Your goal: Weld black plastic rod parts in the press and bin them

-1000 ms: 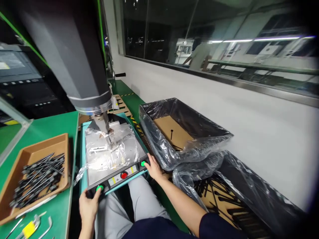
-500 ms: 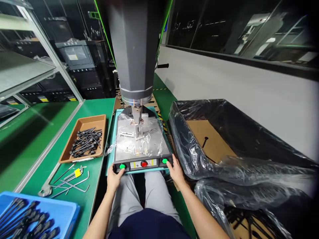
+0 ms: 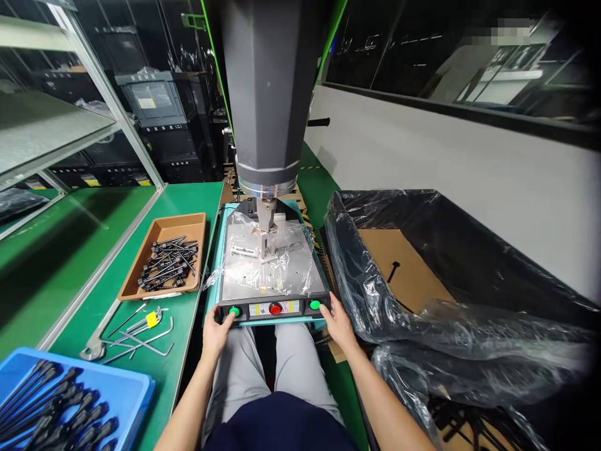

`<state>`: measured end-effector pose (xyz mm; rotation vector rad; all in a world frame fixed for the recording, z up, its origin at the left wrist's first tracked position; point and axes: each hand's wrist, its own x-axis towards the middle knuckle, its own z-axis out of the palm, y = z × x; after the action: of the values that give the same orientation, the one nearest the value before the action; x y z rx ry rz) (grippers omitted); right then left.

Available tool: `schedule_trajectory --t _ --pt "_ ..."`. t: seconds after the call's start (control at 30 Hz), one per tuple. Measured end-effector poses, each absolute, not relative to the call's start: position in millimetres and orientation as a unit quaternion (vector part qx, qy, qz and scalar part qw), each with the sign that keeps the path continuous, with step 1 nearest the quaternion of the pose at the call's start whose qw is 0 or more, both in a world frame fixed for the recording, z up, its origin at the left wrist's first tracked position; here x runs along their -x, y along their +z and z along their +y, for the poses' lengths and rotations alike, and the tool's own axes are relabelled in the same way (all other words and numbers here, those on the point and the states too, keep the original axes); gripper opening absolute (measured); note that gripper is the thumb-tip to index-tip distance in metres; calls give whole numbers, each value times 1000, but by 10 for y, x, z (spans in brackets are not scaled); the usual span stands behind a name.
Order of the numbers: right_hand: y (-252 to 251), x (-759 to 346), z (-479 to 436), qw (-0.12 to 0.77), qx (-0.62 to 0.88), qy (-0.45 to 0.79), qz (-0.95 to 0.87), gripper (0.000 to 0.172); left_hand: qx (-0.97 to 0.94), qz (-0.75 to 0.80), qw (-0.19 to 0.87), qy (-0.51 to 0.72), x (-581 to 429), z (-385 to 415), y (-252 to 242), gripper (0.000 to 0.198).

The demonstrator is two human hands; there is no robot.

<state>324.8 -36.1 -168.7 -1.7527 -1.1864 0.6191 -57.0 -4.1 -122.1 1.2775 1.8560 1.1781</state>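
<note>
My left hand [image 3: 216, 332] wraps round the front left corner of the press machine's base [image 3: 244, 302], its thumb at the left green button [image 3: 234, 311]. At the opposite corner, my right hand [image 3: 339, 324] holds the base's edge, thumb beside the right green button [image 3: 315, 305]. A red button [image 3: 275, 309] sits between them. Behind the panel lies a metal plate [image 3: 253, 285] covered with crumpled clear film [image 3: 291, 269]. The machine's metal tool head [image 3: 267, 216] reaches down to a small fixture [image 3: 265, 250] on the plate. Any part inside the fixture is too small to tell.
On the green bench at left are a brown tray [image 3: 124, 285] of black rod-like parts, hex keys [image 3: 150, 341], a wrench [image 3: 94, 347] and a blue tray [image 3: 136, 382] of similar parts. Right of me, a plastic-lined box [image 3: 357, 300] holds cardboard and one black part [image 3: 393, 271].
The view has turned slightly left, so the scene sits further right. Both hands stay at the machine's front corners; the tool head looks unmoved.
</note>
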Motion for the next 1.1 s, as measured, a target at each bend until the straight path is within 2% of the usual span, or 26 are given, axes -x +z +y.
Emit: schedule_trajectory --t 0.17,0.3,0.4,0.5,0.63,0.73,0.87,0.97,1.1 --pt "-1281 -3280 -126 501 709 178 -462 61 -589 642 118 477 500 172 -752 48" --pt "-939 -3139 258 490 682 193 -508 60 -643 622 77 440 406 751 -425 44" --pt "-833 -2996 538 449 699 266 -488 64 -639 677 134 340 358 1166 -377 54" --pt "-798 -2881 730 464 694 331 -439 63 -620 706 204 274 323 1387 -380 59" --pt "-700 -2787 775 502 659 370 -420 54 -610 707 230 276 355 1369 -298 37" --pt "-590 -2767 590 525 622 410 -411 59 -620 684 250 291 479 1094 -209 28" --pt "-565 -2755 87 539 576 487 -375 69 -609 634 351 322 701 428 -252 39" --pt "-715 -2712 -355 517 584 517 -353 68 -572 618 453 293 803 -103 -448 45" --pt "-1028 -2656 -838 498 604 525 -333 66 -537 629 484 284 825 -619 -755 49"
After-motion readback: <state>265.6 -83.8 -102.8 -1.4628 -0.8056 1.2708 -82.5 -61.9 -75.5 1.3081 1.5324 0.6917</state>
